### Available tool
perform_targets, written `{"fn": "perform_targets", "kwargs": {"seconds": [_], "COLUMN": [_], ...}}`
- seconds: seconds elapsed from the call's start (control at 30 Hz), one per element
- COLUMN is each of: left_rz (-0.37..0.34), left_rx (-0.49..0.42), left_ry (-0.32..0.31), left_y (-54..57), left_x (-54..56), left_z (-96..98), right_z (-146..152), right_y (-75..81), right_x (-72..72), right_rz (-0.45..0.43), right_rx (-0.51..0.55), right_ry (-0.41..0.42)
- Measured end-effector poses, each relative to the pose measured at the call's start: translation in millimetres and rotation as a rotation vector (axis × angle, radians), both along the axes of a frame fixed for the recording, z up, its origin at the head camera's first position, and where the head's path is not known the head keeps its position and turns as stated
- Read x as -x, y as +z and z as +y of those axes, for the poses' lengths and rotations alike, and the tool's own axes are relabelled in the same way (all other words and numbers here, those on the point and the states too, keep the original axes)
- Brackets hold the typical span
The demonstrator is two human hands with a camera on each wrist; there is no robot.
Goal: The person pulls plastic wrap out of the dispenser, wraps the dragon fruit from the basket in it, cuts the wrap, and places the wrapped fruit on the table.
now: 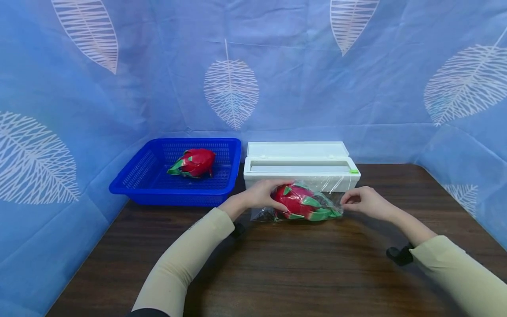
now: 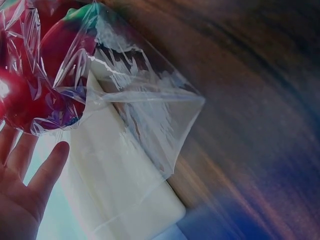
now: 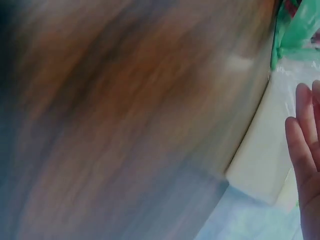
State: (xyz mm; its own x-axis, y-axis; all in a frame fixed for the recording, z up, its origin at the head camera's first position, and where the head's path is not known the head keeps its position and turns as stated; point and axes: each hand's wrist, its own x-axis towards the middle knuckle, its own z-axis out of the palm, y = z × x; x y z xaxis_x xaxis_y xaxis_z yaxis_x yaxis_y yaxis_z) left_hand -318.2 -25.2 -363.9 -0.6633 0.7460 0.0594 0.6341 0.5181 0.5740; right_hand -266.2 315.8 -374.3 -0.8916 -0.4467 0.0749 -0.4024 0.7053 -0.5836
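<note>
A red dragon fruit (image 1: 295, 200) with green scales lies on the table in clear plastic wrap (image 1: 264, 215). My left hand (image 1: 264, 194) holds its left end, thumb in front and fingers over the back. In the left wrist view, loose wrap (image 2: 155, 115) spreads out beside the fruit (image 2: 22, 100), and the left hand (image 2: 22, 185) shows spread fingers at its edge. At the fruit's green tip, my right hand (image 1: 366, 202) pinches the wrap's end between thumb and curled fingers. Only part of the right hand (image 3: 307, 145) shows in the right wrist view.
Right behind the wrapped fruit stands a white wrap dispenser box (image 1: 301, 178), its lid (image 1: 297, 149) raised, with a small green piece (image 1: 354, 171) at its right end. A blue basket (image 1: 178, 192) at the left holds another dragon fruit (image 1: 198, 162). Blue leaf-print cloth (image 1: 285, 101) borders the dark table (image 1: 297, 268).
</note>
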Motion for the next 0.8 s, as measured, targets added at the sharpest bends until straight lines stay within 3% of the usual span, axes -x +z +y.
{"fn": "perform_targets", "kwargs": {"seconds": [0.4, 0.53, 0.67, 0.8], "left_rz": [-0.005, -0.056, -0.106, -0.128], "left_rx": [-0.011, -0.035, -0.058, -0.048], "left_ry": [0.004, 0.008, 0.012, 0.015], "left_y": [-3.3, -1.9, -0.1, 2.1], "left_x": [2.9, 5.0, 8.2, 10.4], "left_z": [-0.1, -0.4, -0.4, 0.1], "right_z": [-21, -22, -21, -21], "right_y": [-14.2, -12.8, -8.1, -6.3], "right_x": [2.9, 2.2, 3.9, 5.3], "right_rz": [0.05, 0.085, 0.005, -0.059], "right_rx": [0.033, 0.044, 0.055, 0.046], "right_ry": [-0.108, -0.066, 0.001, 0.011]}}
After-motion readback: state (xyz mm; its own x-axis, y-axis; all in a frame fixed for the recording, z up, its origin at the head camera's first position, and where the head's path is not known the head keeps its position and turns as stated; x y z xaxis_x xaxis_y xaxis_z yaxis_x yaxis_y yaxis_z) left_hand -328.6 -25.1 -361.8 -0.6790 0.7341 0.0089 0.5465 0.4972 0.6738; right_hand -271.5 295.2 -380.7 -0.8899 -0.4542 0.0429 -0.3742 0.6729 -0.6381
